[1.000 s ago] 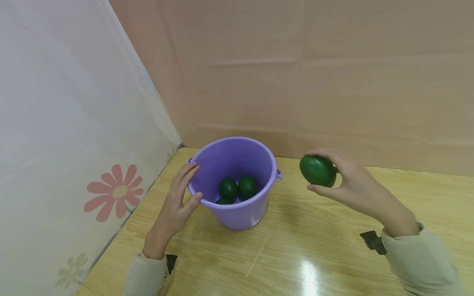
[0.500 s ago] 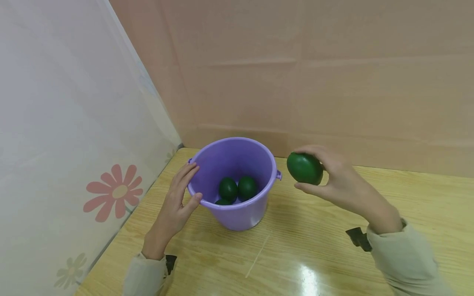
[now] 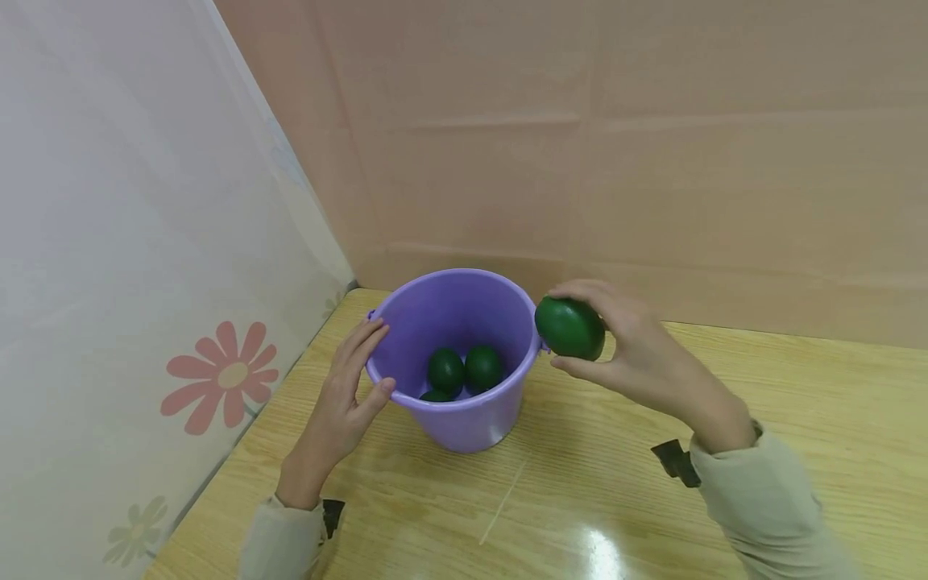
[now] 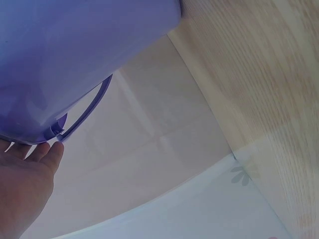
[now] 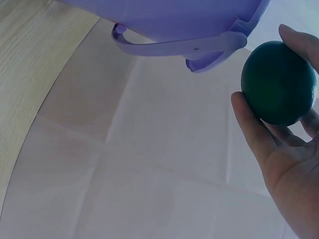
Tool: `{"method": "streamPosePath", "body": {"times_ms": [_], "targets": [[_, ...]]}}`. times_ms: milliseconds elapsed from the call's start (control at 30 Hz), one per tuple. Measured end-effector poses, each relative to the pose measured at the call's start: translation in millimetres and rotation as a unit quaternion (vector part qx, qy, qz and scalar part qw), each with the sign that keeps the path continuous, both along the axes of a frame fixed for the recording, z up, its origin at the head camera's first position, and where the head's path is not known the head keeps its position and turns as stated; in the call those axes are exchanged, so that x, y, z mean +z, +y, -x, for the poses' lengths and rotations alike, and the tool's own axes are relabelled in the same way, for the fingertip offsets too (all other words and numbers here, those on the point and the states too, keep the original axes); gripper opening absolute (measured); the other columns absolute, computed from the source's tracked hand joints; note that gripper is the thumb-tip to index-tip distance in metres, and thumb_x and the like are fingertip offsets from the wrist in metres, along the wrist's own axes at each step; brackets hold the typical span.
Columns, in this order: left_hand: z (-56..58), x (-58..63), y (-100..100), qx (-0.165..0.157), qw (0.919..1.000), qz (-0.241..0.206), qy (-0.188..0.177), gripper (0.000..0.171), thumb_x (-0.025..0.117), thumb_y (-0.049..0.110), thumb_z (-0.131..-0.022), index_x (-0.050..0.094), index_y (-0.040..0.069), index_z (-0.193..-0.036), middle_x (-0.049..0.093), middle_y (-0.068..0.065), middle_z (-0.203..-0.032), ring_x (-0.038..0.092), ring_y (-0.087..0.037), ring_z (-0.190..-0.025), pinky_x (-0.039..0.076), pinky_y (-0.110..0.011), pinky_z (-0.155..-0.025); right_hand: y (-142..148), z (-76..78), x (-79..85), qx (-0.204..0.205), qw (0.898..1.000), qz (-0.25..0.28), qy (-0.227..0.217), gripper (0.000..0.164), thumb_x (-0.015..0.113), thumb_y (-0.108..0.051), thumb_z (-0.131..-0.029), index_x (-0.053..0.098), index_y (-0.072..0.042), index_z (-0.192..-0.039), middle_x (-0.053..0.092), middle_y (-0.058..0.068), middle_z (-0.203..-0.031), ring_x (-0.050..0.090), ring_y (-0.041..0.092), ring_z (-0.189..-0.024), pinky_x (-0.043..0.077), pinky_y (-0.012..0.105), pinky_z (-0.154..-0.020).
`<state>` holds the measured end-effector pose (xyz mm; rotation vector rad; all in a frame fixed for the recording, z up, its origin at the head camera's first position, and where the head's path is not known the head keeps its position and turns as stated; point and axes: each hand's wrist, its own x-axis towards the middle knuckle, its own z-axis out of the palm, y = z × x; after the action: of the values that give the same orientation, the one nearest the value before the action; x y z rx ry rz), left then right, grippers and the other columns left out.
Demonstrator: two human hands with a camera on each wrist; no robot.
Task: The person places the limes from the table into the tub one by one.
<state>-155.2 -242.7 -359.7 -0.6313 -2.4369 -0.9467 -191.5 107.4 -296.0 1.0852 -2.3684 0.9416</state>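
Observation:
A purple bucket [image 3: 471, 423] stands upright on the wooden table, with several dark green, egg-shaped fruits [image 3: 483, 368], much like avocados, at its bottom; one is mostly hidden by the front rim. My left hand [image 3: 337, 415] grips the bucket's left rim, fingertips and thumb hooked over the edge. Another green avocado-like fruit [image 3: 570, 328] is held between the thumb and fingers of my right hand [image 3: 638, 350], just beside the bucket's right rim at about rim height. In the right wrist view this fruit [image 5: 278, 83] appears close to the bucket's handle [image 5: 174, 48].
Behind the table [image 3: 580, 483] rises a tan cloth backdrop [image 3: 616, 161]. On the left a white sheet with printed flowers [image 3: 232, 375] borders the table edge. The bucket's handle [image 4: 92, 104] hangs down at its far side.
My right hand has moved left with the fruit, from well right of the bucket up to its right rim. The left hand and the bucket have stayed in place.

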Motion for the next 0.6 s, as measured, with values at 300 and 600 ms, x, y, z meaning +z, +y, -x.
{"method": "streamPosePath", "body": {"times_ms": [300,600], "targets": [[-0.1,0.9,0,-0.001,1.0,0.002,0.001,0.057,0.057,0.017,-0.087,0.036,0.011,-0.14,0.027,-0.004,-0.149,0.016,-0.026,-0.141,0.027,-0.059,-0.105,-13,-1.4,1.5,0.01,1.0,-0.002,-0.026,0.065,0.079,-0.021,-0.07,0.048,-0.02,-0.127,0.048,-0.005,-0.126,0.046,0.01,-0.114,0.047,0.028,-0.088],[0.4,0.8,0,0.001,1.0,0.004,0.007,0.057,0.057,0.018,-0.087,0.037,0.01,-0.139,0.029,-0.004,-0.148,0.017,-0.027,-0.141,0.027,-0.059,-0.105,-25,-0.4,3.7,0.022,0.999,0.001,-0.036,0.066,0.079,-0.022,-0.07,0.047,-0.02,-0.127,0.047,-0.004,-0.128,0.049,0.011,-0.113,0.049,0.032,-0.089]]}}
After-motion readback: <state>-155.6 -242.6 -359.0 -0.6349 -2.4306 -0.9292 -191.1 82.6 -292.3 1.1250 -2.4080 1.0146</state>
